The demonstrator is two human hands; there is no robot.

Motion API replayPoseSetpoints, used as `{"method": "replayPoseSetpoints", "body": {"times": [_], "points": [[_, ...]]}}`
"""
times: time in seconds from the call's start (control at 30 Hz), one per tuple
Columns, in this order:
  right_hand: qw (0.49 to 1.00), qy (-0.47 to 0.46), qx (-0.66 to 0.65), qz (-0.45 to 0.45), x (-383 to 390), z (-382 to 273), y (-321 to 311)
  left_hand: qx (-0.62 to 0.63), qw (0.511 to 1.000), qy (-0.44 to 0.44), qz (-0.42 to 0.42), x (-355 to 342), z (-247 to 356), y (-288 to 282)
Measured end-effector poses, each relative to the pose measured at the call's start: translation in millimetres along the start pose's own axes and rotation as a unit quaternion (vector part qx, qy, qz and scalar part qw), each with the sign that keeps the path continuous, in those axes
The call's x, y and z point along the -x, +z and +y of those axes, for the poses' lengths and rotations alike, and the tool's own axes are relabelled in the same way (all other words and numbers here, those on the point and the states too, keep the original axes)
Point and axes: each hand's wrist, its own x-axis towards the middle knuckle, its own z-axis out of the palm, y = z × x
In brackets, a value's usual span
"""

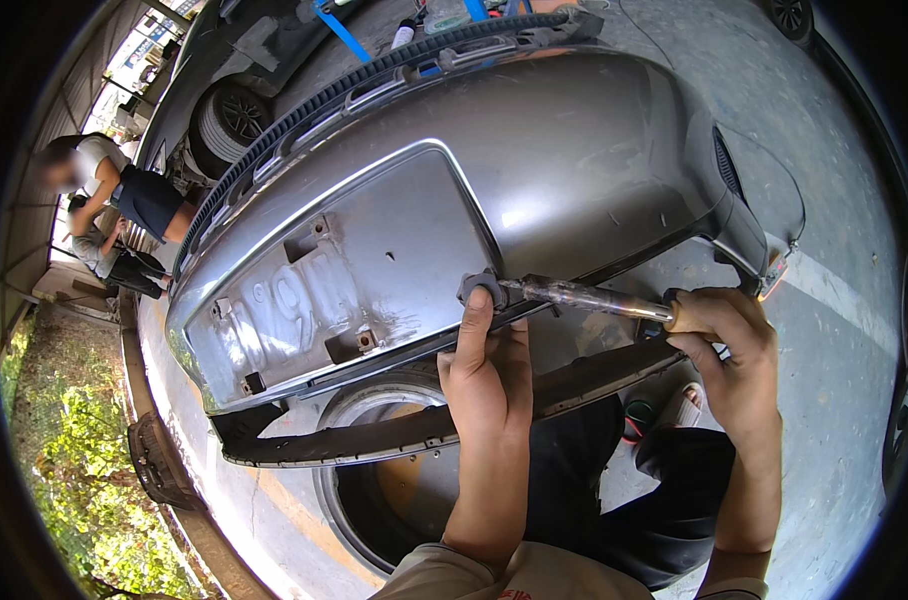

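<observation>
Head view, left hand (pixel 486 385) pinching dark piece (pixel 474 282), right hand (pixel 736 350) gripping tool (pixel 599 298), glossy grey bumper (pixel 574 150), concrete floor (pixel 834 400)

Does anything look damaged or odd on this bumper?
Yes. The recessed panel of the grey bumper has pale smears near its lower edge and a small dark mark, breaking its otherwise smooth finish. Whether that mark is a hole or dirt, I can't tell.
</observation>
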Motion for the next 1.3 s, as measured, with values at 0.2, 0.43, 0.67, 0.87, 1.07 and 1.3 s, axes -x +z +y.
{"method": "replayPoseSetpoints", "body": {"times": [0.2,0.43,0.67,0.87,1.07,1.3], "points": [[1.0,0.001,-0.002,0.002,-0.7,-0.7,0.7,-0.001,1.0,-0.001,-0.005,-0.5,0.0,-1.1],[1.0,-0.002,0.004,0.001,-0.5,-2.3,1.3,0.001,1.0,-0.001,-0.004,-0.9,-0.1,-1.8],[1.0,0.001,-0.004,-0.002,0.4,-0.9,2.0,0.002,1.0,-0.003,-0.007,-0.4,0.1,-1.2],[1.0,0.004,-0.003,-0.006,0.8,-0.4,2.3,0.004,1.0,-0.005,-0.009,0.3,1.1,-1.1],[1.0,0.01,-0.003,-0.006,1.7,-0.6,2.7,-0.002,1.0,-0.001,0.006,1.1,1.2,0.2],[1.0,0.008,-0.002,-0.007,1.6,-0.6,1.7,0.0,1.0,-0.002,-0.003,-0.7,-0.1,-2.5]]}}
